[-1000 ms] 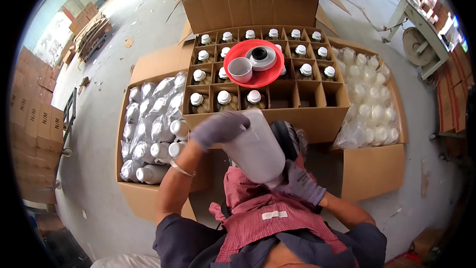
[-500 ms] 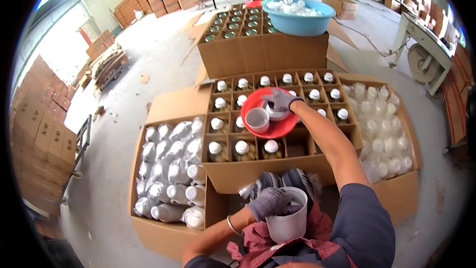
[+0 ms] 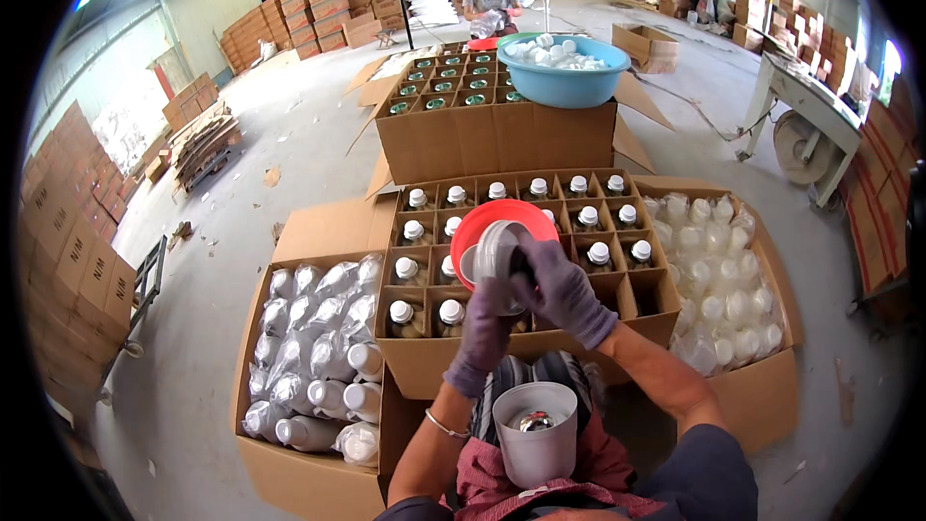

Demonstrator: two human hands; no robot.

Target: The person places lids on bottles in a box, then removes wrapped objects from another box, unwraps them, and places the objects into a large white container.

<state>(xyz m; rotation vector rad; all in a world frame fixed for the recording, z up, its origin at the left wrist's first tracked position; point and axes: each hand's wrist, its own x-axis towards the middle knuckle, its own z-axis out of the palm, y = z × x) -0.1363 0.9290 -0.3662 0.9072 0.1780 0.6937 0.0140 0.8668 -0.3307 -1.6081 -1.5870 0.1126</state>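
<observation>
Both my hands wear purple-grey gloves and meet over the near side of a red bowl (image 3: 468,229). Between them is a pale, round, cup-like plastic piece (image 3: 496,246), tilted on its side. My left hand (image 3: 482,333) closes on its lower edge, and my right hand (image 3: 558,291) grips its right side; the fingertips are partly hidden. Beneath my hands, a white tub (image 3: 533,444) rests upright in my lap with a shiny metal object (image 3: 533,421) inside. The bowl sits on a divided carton (image 3: 482,365) of white-capped bottles (image 3: 451,312).
At left stands a carton of wrapped white bottles (image 3: 328,357); at right, another of wrapped clear containers (image 3: 719,280). Beyond, a blue basin (image 3: 569,82) of white caps sits on a carton of bottles (image 3: 444,87). A person (image 3: 490,5) sits at the far end.
My left hand has left the tub and risen to the bowl. My right hand has drawn nearer with the cup-like piece, now held by both hands. The view has shifted.
</observation>
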